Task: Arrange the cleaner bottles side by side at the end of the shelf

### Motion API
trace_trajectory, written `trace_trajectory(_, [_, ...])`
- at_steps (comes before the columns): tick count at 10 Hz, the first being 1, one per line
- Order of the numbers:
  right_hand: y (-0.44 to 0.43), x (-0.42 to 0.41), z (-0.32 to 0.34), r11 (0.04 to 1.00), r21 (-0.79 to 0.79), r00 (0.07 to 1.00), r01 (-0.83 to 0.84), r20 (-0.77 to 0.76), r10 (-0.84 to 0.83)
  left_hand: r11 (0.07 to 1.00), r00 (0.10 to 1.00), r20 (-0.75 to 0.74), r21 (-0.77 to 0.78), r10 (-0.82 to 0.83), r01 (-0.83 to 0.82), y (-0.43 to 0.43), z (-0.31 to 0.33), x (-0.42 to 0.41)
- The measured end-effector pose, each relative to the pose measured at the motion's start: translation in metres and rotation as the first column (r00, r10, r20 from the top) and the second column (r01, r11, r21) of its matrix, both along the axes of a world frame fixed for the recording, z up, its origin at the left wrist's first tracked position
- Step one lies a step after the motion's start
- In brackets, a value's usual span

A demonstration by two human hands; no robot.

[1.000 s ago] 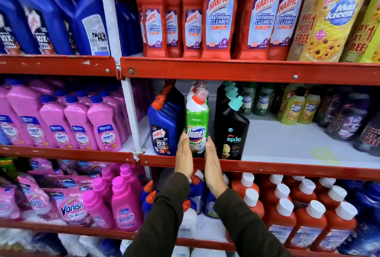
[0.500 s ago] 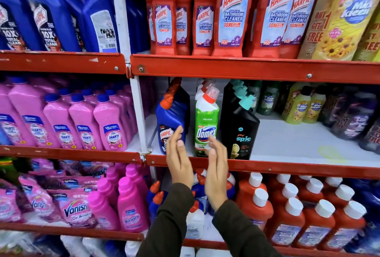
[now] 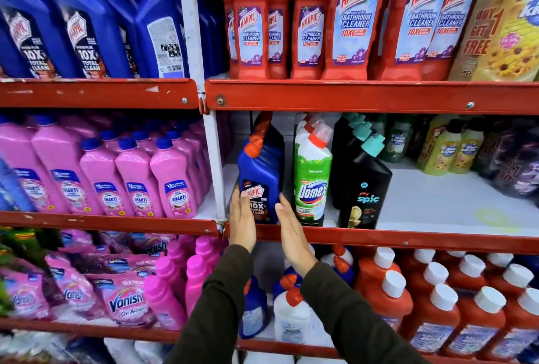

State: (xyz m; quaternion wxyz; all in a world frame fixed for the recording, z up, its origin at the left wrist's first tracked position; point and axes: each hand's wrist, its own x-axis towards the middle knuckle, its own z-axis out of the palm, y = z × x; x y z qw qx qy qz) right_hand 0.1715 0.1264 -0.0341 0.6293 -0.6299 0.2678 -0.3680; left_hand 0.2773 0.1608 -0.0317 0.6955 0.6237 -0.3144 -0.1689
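Head view looks at a store rack with red metal shelf edges and a white upright post (image 3: pixel 214 165). Nearest, two dark sleeves reach up to the middle shelf (image 3: pixel 437 242), whose white board is bare on the right half, with free space beside the black Spic bottle (image 3: pixel 364 188). The left hand (image 3: pixel 242 219) and the right hand (image 3: pixel 288 226) stand flat on either side of the blue Harpic bottle (image 3: pixel 261 177), fingers straight and not curled; the left fingertips touch its label, the right ones are at its edge. This bottle stands upright at the left end of the shelf, just beside the post. Next to it stands the green Domex bottle (image 3: pixel 312 180), then the Spic bottle, all three in one row at the front edge. Behind each, more bottles stand in line.
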Motion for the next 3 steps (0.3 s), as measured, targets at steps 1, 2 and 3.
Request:
trace_trajectory(1, [0.000,-0.001,0.001,1.000,-0.018,0.998,-0.024,-0.052,0.023,1.000,1.000,0.001,0.008,-0.012,0.012,0.004,0.004,-0.002])
trace_trajectory(2, [0.006,-0.005,0.002,0.991,-0.135,0.997,0.028,-0.066,-0.038,0.999,0.999,0.031,-0.013,0.037,-0.036,0.006,0.003,-0.005])
trace_trajectory(3, [0.009,-0.017,0.010,0.917,-0.354,0.983,0.182,0.032,-0.183,0.962,0.943,0.212,-0.152,0.257,-0.228,0.014,0.011,-0.017])
